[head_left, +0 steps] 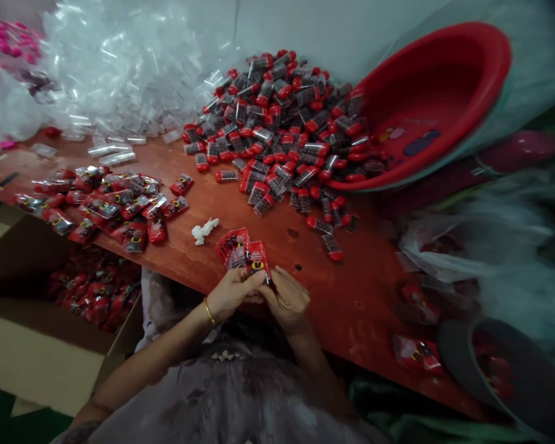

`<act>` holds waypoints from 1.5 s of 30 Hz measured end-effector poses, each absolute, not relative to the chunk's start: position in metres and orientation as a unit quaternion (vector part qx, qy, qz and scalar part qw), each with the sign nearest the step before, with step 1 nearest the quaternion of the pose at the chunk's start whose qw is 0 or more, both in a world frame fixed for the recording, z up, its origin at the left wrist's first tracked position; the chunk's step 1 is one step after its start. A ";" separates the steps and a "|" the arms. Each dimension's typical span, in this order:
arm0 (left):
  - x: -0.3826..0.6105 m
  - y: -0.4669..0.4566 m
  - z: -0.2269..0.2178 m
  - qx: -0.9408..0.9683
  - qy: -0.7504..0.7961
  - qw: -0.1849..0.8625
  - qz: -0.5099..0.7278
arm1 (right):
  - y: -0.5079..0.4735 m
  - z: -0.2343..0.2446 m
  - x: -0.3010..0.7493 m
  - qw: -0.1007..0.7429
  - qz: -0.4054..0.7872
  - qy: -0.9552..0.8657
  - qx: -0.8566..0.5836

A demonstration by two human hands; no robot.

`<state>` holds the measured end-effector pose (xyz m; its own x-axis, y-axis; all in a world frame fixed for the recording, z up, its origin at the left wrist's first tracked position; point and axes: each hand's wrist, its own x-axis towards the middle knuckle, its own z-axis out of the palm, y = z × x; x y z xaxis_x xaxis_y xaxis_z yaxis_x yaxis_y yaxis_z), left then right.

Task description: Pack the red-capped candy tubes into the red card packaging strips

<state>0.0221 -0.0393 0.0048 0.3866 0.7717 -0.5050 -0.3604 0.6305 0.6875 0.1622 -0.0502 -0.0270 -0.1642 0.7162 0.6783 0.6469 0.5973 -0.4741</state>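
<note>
My left hand, with a gold bangle at the wrist, is closed on a fan of red printed plastic packets. In front of the fan stands a single red packet with a yellow-and-black mark. My right hand meets the left at this packet's lower edge, fingers curled and pinching there. What lies under the fingertips is partly hidden. A crumpled white scrap lies on the table just beyond my left hand.
Clear tubes with red caps form a big heap on the red-brown table, beside a tilted red basin. Filled red packets lie left, above an open carton. Clear plastic is piled behind; a grey tub stands right.
</note>
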 end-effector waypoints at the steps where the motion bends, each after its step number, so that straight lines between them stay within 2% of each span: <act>1: 0.021 -0.039 0.003 0.239 0.431 0.796 0.353 | -0.050 -0.028 0.161 0.464 0.038 -0.764 -0.447; 10: -0.004 -0.033 0.007 0.236 0.491 0.779 0.311 | -0.043 -0.032 0.141 0.361 -0.007 -0.825 -0.434; 14: -0.017 -0.029 0.007 0.225 0.509 0.771 0.309 | -0.034 -0.030 0.136 0.343 0.000 -0.831 -0.437; 18: -0.068 -0.006 0.020 0.196 0.559 0.701 0.397 | -0.012 -0.024 0.185 0.319 -0.021 -0.752 -0.576; 22: -0.148 0.023 0.047 0.169 0.598 0.541 0.566 | 0.010 -0.037 0.258 0.234 -0.053 -0.614 -0.752; 25: -0.179 0.029 0.060 0.184 0.594 0.518 0.588 | 0.009 -0.056 0.278 0.183 -0.022 -0.613 -0.769; 28: -0.160 0.024 0.051 0.221 0.600 0.507 0.578 | -0.002 -0.069 0.264 0.193 -0.029 -0.653 -0.731; 31: -0.105 0.018 0.023 0.388 0.623 0.431 0.525 | -0.011 -0.072 0.246 0.207 -0.061 -0.698 -0.683; 34: -0.049 0.018 -0.005 0.651 0.590 0.281 0.387 | -0.014 -0.072 0.240 0.214 -0.077 -0.718 -0.658; 36: -0.026 0.021 -0.016 0.746 0.576 0.173 0.285 | -0.013 -0.072 0.241 0.231 -0.080 -0.716 -0.654; 40: -0.014 0.025 -0.028 0.804 0.563 0.069 0.175 | -0.011 -0.077 0.245 0.267 -0.076 -0.710 -0.647; 45: -0.019 0.020 -0.038 0.799 0.567 0.030 0.200 | -0.010 -0.074 0.246 0.298 -0.083 -0.709 -0.633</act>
<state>-0.0188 0.0202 -0.0377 0.2780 0.9170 0.2860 0.8933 -0.3563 0.2741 0.2461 -0.0098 -0.0741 -0.0204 0.8489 0.5282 0.9477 0.1847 -0.2602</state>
